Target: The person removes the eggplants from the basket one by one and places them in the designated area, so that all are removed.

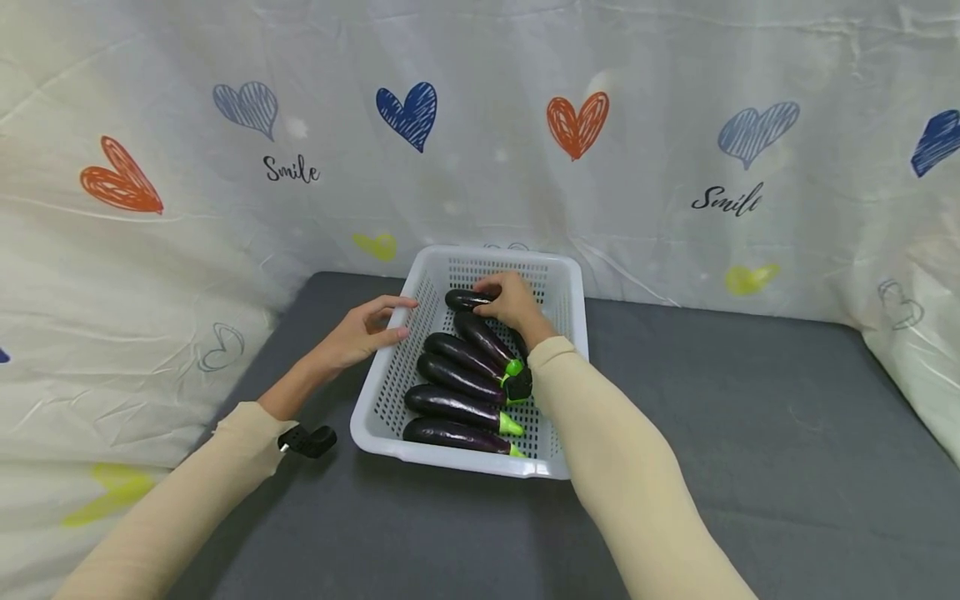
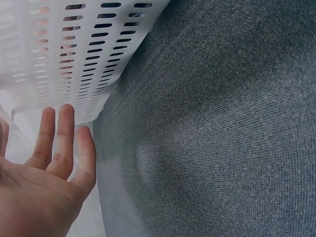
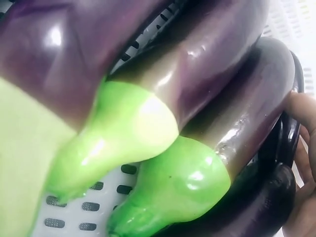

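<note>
A white perforated plastic basket holds several glossy dark-purple eggplants with green caps, most lying side by side. At its far end my right hand pinches the farthest eggplant between thumb and fingers. The fingers cover that eggplant's right part. Close below it lies another eggplant, slanting toward the right wall. My left hand is at the basket's left rim, thumb and forefinger touching it. In the left wrist view its other fingers extend loosely beside the outer wall. Green caps fill much of the right wrist view.
The basket stands on a dark grey cloth-covered table, near its back edge. A pale curtain printed with hearts and "Smile" hangs behind and at the sides. A black strap device sits on the left wrist.
</note>
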{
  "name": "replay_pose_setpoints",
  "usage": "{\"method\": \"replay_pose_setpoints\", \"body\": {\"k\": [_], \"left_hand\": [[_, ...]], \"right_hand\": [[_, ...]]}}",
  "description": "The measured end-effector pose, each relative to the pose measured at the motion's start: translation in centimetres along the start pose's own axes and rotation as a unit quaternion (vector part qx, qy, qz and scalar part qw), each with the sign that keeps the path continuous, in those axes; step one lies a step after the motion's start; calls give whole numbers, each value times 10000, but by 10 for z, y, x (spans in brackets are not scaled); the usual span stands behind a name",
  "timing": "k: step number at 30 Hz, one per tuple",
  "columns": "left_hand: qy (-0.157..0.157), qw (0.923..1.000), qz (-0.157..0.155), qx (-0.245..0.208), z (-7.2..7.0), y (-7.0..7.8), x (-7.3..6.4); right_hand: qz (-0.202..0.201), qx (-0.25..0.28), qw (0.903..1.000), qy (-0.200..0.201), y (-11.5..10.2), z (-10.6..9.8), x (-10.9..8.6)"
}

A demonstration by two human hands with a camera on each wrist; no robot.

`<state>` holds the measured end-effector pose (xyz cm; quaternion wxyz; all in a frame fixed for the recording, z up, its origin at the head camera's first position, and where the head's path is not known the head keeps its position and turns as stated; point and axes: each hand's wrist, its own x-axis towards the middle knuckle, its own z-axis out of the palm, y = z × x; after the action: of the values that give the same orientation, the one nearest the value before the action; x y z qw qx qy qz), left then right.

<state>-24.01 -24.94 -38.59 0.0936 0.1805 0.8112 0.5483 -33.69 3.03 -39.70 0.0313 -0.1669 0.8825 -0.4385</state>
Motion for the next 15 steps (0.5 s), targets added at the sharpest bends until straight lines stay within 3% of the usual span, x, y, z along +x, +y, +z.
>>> {"method": "replay_pose_setpoints", "body": {"k": [15], "left_hand": [[4, 10000, -17, 53, 0, 2, -1]], "right_hand": [[99, 91, 9998, 140, -3, 1, -1]]}}
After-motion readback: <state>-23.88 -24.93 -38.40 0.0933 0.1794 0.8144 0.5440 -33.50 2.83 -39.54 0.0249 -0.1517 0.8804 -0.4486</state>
